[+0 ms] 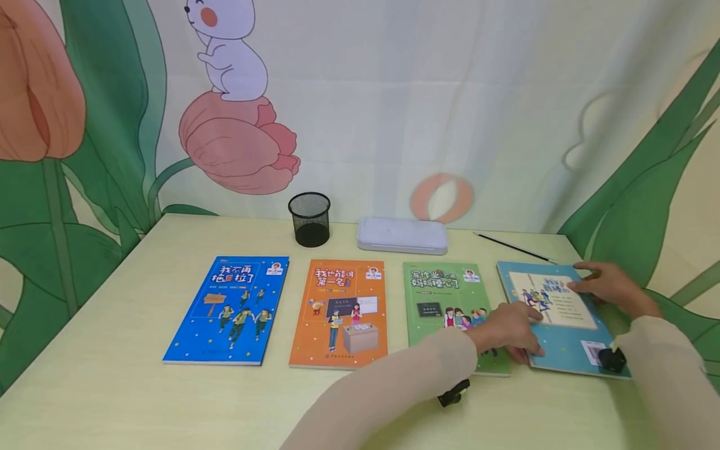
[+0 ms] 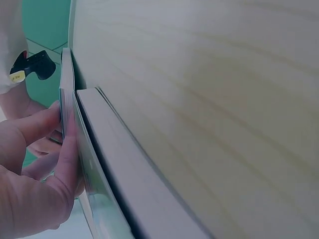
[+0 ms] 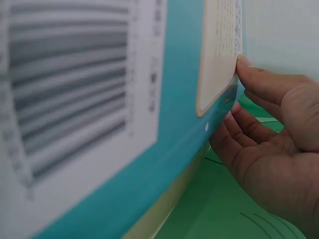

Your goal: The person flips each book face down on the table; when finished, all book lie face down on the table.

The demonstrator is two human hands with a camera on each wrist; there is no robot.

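A teal book (image 1: 565,353) lies back cover up at the right end of a row of books, its barcode (image 3: 70,84) large in the right wrist view. My left hand (image 1: 509,328) pinches its left edge, thumb and finger on either side of the pages in the left wrist view. At the opposite edge my right hand (image 1: 615,287) grips the same book, thumb on the cover and fingers beneath. Just left of it is a green book (image 1: 419,331), partly covered by my left hand and sleeve.
An orange book (image 1: 306,347) and a blue book (image 1: 191,340) continue the row leftward. Behind stand a black mesh pen holder (image 1: 311,231) and a pale case (image 1: 402,236), with a thin dark pencil-like stick (image 1: 514,247) farther right. A printed curtain (image 1: 365,125) hangs at the table's back.
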